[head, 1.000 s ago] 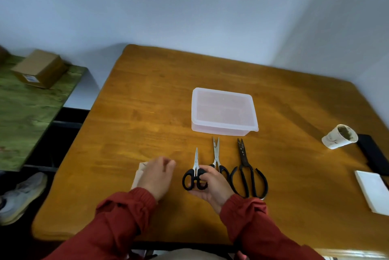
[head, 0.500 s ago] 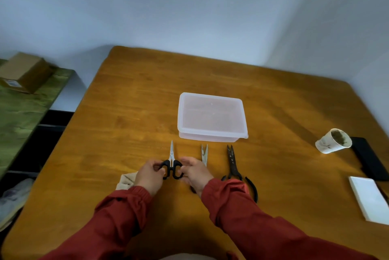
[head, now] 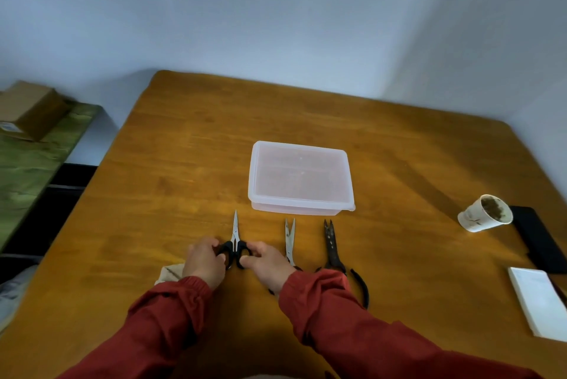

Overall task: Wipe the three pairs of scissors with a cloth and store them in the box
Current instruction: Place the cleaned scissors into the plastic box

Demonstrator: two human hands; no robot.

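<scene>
Cloth lay nearest, well in front of the box's left corner, half hidden by the left hand. That hand and the right hand each gripped one black loop of the small scissors, tip pointing boxward. Silver scissors and dark scissors lay just in front of the box, whose lid was on.

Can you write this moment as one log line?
left hand: grips small scissors | right hand: grips small scissors | cloth: beside left hand | box: lidded
</scene>
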